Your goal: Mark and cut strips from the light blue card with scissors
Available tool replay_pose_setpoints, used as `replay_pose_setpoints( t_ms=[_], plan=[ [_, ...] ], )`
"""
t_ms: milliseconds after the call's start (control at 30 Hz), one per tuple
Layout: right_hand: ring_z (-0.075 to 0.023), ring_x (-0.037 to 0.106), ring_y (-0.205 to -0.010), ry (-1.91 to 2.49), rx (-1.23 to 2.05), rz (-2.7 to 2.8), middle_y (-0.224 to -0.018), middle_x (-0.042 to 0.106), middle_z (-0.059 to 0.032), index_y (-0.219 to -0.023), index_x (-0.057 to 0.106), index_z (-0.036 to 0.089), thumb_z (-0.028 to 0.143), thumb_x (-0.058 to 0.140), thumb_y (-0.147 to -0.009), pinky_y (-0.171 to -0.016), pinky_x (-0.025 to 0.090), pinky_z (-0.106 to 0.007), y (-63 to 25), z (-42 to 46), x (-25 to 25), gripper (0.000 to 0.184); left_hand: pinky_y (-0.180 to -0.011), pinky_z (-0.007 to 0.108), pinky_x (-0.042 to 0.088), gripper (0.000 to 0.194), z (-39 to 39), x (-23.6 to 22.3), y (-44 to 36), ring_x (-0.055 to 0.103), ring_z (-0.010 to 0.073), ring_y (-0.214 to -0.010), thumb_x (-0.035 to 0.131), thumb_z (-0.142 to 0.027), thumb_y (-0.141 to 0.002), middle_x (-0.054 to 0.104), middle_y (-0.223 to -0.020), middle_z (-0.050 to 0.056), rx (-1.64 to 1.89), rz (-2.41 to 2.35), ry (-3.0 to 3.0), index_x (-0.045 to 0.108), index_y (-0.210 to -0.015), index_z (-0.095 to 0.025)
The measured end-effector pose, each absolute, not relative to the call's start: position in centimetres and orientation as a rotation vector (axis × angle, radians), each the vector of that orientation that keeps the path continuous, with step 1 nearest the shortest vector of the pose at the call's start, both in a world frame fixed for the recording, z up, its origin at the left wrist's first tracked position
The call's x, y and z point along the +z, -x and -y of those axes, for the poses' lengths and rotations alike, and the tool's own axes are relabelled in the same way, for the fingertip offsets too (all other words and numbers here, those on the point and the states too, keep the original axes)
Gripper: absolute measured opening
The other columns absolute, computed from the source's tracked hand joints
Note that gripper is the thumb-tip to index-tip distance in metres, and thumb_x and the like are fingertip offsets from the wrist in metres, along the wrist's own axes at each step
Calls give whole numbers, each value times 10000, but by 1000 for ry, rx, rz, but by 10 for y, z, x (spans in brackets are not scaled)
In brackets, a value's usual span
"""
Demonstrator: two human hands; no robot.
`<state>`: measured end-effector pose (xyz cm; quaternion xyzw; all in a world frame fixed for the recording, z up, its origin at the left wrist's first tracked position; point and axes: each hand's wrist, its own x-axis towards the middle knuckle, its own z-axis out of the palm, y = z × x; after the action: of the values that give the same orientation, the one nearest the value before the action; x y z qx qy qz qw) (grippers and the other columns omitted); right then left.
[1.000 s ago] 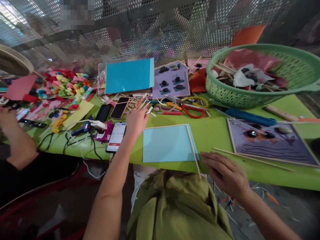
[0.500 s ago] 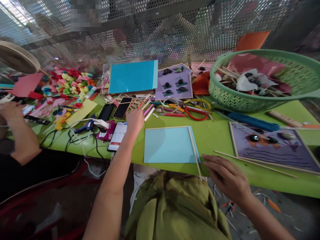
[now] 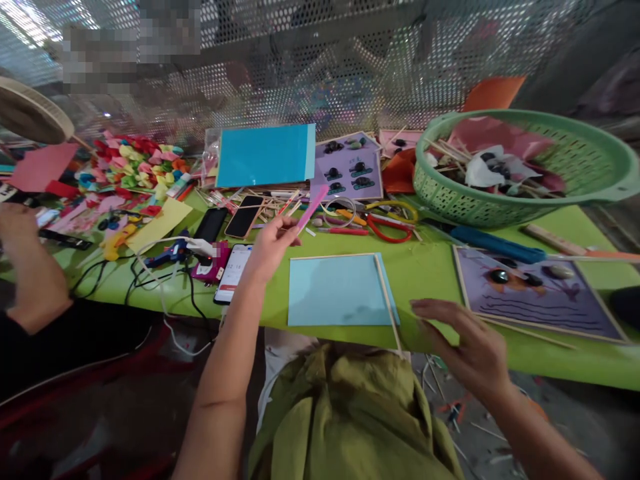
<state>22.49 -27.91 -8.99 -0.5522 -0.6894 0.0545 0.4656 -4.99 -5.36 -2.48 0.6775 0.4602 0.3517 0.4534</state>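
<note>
My left hand (image 3: 274, 248) is closed on one end of a slim pink tool (image 3: 314, 208) and holds it up at a slant over the clutter. Blur hides whether the tool is a pen or a cutter. Below it on the green table lies a light blue card (image 3: 333, 290), a thin wooden stick along its top edge. Another wooden stick (image 3: 386, 297) lies along the card's right side and sticks out past the front corner. My right hand (image 3: 463, 340) hovers just right of the card, empty, fingers bent loosely and apart from the thumb.
Scissors (image 3: 390, 227), phones (image 3: 244, 217) and loose sticks lie behind the card. A green basket (image 3: 500, 200) stands back right. Framed purple pebble pictures (image 3: 540, 303) lie right and behind. Left are glue guns (image 3: 170, 255) with cables and another person's arm (image 3: 35, 280).
My left hand has picked up the pink tool from among the pens and lifted it towards me. My right hand has risen slightly, its fingers parting from the thumb.
</note>
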Motion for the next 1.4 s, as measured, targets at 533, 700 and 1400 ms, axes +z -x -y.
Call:
replay_pose_setpoints(
  t_ms=[533,700,1400],
  plan=[
    [-114,512,-570,1081,973,828,-740,635,-4,-785,713,230,630,829,-734,-507,449,-270,-184,204,-46,420,-703,279,468,304,135,-29,6,618,152,-752,499,-464,-1036,670,-834,11,489,-783,-2062,670,-1025,-213],
    [-122,506,-534,1127,961,854,-657,605,7,-780,705,231,680,810,-723,-476,433,-275,-178,206,-48,464,-730,300,457,272,141,-31,-2,652,188,-850,452,-415,-1062,693,-935,35,468,-817,-2391,632,-995,-221],
    [-125,573,-619,1183,820,787,-746,661,-2,-797,684,237,575,838,-722,-529,491,-250,-247,188,-64,380,-1190,453,391,390,118,-64,-18,538,229,-1434,355,-370,-1099,620,-1508,90,258,-488,-2707,635,-1314,-206]
  ],
)
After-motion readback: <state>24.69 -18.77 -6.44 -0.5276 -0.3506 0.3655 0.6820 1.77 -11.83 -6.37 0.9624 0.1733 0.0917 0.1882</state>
